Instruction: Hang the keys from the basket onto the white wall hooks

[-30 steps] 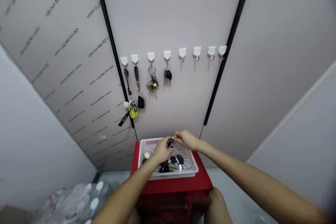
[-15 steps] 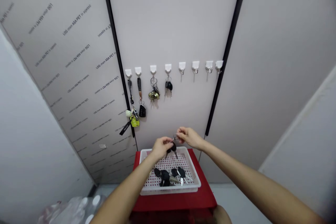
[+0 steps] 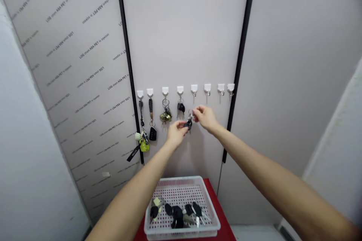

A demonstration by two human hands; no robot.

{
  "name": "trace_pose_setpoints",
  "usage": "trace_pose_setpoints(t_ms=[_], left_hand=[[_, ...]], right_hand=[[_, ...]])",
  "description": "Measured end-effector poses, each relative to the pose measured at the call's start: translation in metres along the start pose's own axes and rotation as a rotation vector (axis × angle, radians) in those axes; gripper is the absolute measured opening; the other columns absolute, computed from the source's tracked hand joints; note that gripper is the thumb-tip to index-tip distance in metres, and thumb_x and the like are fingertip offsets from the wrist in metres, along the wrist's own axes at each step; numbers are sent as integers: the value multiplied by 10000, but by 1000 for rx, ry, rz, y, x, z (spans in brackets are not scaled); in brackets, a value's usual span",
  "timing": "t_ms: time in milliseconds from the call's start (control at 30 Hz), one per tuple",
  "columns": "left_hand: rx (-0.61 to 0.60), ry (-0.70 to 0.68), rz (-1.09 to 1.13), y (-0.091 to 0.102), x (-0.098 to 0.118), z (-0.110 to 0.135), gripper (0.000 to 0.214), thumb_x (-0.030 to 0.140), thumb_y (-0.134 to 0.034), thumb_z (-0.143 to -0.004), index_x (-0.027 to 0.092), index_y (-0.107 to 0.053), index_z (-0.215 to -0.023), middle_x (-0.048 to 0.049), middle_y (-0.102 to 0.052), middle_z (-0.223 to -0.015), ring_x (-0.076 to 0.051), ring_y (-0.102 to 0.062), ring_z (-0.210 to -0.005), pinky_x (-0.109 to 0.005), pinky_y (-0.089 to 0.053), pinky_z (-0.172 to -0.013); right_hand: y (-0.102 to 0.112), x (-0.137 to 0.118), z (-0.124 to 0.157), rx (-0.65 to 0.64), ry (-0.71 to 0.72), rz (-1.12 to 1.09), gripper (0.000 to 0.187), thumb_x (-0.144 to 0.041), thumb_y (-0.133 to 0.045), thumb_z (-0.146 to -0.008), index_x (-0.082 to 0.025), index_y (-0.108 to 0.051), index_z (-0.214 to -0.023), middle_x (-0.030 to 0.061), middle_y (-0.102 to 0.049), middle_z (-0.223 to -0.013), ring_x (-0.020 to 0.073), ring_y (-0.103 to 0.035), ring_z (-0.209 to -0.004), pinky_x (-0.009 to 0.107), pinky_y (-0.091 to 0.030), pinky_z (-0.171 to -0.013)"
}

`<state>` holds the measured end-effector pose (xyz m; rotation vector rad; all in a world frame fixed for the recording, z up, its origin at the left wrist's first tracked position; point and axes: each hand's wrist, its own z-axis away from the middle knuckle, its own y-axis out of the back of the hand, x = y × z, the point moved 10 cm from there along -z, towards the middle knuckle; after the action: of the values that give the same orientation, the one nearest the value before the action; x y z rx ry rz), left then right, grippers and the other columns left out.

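Left hand (image 3: 176, 134) has black-headed keys (image 3: 188, 124) pinched, probably so they don't swing; bare wall hook (image 3: 194, 89) sits just above the grip; right hand (image 3: 206, 118) is clamped on their key ring (image 3: 190, 115), likely to hold it upright.

8 wall hks (image 3: 180, 90), 4 loaded, 2 hands (image 3: 176, 134)
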<state>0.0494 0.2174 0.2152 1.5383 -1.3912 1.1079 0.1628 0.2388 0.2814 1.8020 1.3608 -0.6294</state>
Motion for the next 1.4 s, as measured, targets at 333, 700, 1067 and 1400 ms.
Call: trace_pose_setpoints(t_ms=[333, 700, 1067, 1400], left_hand=[[-4, -65, -69, -17, 33, -12, 268, 22, -425, -559, 117, -471, -805, 12, -475, -622, -33, -432, -459, -156, -336, -436], [-235, 190, -289, 4, -98, 59, 235, 64, -455, -563, 102, -495, -791, -2, -498, -643, -53, -452, -554, -180, -373, -550], [-752, 24, -1107, -15, -174, 154, 180, 222, -492, -559, 181, -560, -721, -38, -543, -789, -170, -453, -784, -272, -350, -698], [-474, 128, -808, 6, -164, 129, 317, 188, -460, -593, 139, -482, -906, -59, -541, -884, -139, -480, -788, -253, -367, -706]], right_hand=[[36, -6, -49, 283, -104, -61, 95, -207, -452, -626, -151, -433, -552, -21, -465, -468, 69, -457, -381, 181, -365, -358], [16, 34, 8, 119, -3, 227, 205, -210, -385, -648, -140, -484, -813, 13, -531, -651, 70, -474, -484, 202, -378, -476], [-117, 141, 230, -1005, 182, 787, 213, -219, -503, -556, -165, -548, -757, 65, -566, -789, 179, -483, -762, 268, -325, -664], [-101, 134, 191, -789, -55, 422, 171, -191, -361, -663, -131, -507, -598, 2, -501, -532, 79, -423, -498, 181, -318, -485]])
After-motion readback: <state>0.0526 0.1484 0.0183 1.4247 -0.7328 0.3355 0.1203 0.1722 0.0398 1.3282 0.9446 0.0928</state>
